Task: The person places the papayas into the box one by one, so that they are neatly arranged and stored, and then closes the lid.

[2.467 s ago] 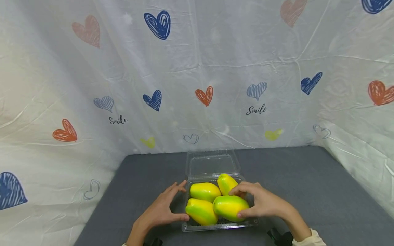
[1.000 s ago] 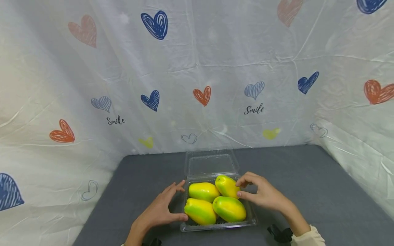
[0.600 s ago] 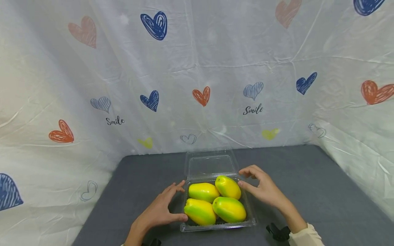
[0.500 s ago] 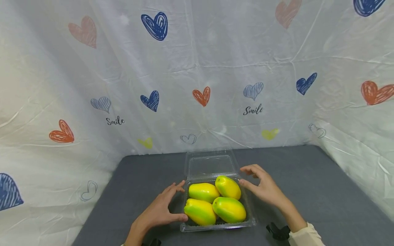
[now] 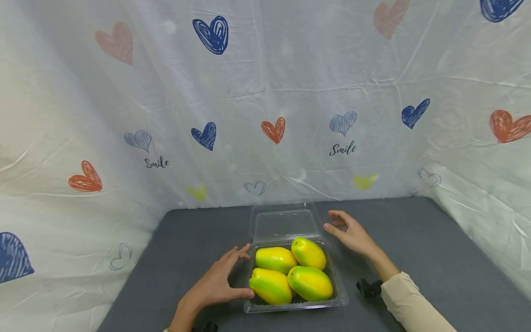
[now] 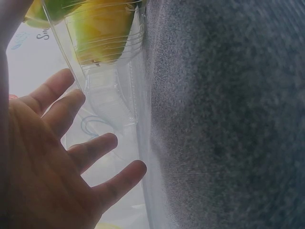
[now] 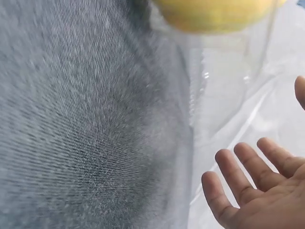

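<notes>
A clear plastic clamshell box (image 5: 298,305) lies with its lid (image 5: 286,221) folded back, away from me. Several glossy yellow-green fruits, shaped like mangoes or papayas, fill its base: a front-left fruit (image 5: 270,286), a front-right fruit (image 5: 309,283), a back-left fruit (image 5: 275,259) and a back-right fruit (image 5: 308,253). My left hand (image 5: 217,281) is spread along the box's left side, thumb at the front-left corner and fingertips at the rim. Beyond the box's right side my right hand (image 5: 350,233) hovers beside the lid hinge, fingers loosely bent and holding nothing.
The box stands on a dark grey cloth-covered table (image 5: 207,230). A white curtain (image 5: 240,161) printed with hearts hangs close behind the lid and down both sides. Black wrist straps (image 5: 369,288) show near the forearms.
My right hand has let go of the front-right fruit, touched the back-right fruit, then moved off to the right and farther back beside the lid. My left hand has stayed at the box.
</notes>
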The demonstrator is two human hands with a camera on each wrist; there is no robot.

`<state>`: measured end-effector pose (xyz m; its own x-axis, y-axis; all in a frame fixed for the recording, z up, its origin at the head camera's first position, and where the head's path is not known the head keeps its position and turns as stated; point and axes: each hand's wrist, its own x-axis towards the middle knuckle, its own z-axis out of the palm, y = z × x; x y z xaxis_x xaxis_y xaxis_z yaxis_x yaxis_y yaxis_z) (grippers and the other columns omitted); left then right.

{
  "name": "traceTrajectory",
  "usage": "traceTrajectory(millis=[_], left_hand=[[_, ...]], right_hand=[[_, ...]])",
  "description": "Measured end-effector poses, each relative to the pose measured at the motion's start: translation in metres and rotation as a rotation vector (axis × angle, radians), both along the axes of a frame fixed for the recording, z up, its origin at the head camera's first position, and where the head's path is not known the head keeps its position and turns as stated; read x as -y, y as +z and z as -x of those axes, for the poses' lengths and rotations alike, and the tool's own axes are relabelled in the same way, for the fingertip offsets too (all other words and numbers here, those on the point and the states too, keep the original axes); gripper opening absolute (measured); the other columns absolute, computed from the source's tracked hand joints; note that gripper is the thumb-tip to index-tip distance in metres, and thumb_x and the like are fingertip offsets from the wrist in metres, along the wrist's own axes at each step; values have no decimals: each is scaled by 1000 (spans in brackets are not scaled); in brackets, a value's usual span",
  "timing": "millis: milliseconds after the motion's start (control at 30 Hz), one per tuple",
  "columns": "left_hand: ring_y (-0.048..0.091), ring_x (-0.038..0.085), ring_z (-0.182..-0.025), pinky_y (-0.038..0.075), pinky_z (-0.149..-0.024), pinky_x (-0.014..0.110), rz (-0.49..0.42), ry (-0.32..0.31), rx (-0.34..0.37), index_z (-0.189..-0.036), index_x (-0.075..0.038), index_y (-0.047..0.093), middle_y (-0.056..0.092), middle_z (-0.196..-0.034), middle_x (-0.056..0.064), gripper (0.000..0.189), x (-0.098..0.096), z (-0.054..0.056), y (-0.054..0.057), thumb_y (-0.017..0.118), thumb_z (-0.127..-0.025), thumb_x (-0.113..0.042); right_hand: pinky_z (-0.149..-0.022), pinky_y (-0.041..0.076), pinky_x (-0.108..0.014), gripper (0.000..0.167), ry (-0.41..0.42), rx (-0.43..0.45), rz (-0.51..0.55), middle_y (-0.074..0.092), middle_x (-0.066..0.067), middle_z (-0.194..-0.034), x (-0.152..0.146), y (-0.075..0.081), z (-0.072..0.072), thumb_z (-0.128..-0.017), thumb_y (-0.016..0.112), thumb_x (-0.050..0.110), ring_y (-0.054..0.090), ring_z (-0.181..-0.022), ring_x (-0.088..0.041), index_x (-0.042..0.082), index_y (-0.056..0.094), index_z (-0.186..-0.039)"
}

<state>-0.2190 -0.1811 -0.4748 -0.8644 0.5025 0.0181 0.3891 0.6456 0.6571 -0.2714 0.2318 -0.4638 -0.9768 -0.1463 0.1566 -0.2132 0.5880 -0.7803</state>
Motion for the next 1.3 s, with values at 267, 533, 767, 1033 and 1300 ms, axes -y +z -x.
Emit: traceTrajectory(millis=[267, 533, 767, 1033, 1300], left_hand=[[19, 41, -157, 30, -107, 80, 0, -4, 6, -140, -36, 49, 27, -168, -7, 72, -1, 0, 0, 80, -80, -60], [18, 40, -157, 29, -108, 80, -2, -5, 13, -140, -32, 51, 25, -169, -12, 72, -1, -1, 1, 81, -80, -59], [17, 40, -158, 28, -108, 80, -11, -12, 20, -139, -34, 51, 24, -168, -14, 70, -3, -2, 1, 81, -80, -58], [17, 39, -158, 29, -108, 80, -11, -9, 18, -138, -35, 51, 24, -168, -17, 71, -3, -2, 3, 81, -79, -59], [18, 40, -158, 29, -108, 80, -8, -2, -9, -137, -34, 51, 25, -169, -10, 71, -1, -3, 4, 81, -78, -61]], right_hand=[[-102, 50, -57, 73, 26, 121, -30, 50, -25, -150, 4, -8, 25, -101, 61, 47, 54, -131, -42, 0, 39, -153], [-106, 47, -58, 81, 60, 263, -34, 47, -27, -151, 10, -11, 41, -99, 57, 57, 48, -137, -44, -1, 40, -153], [-93, 55, -44, 78, 83, 297, 36, 51, -26, -148, 11, -12, 51, -100, 57, 54, 61, -116, -33, -3, 42, -150], [-83, 54, -36, 71, 39, 224, 78, 59, -21, -133, 14, -10, 54, -99, 62, 51, 61, -98, -23, 1, 47, -147], [-89, 52, -37, 65, 20, 76, 115, 59, -16, -119, 21, 6, 49, -99, 67, 40, 57, -105, -25, 1, 45, -147]])
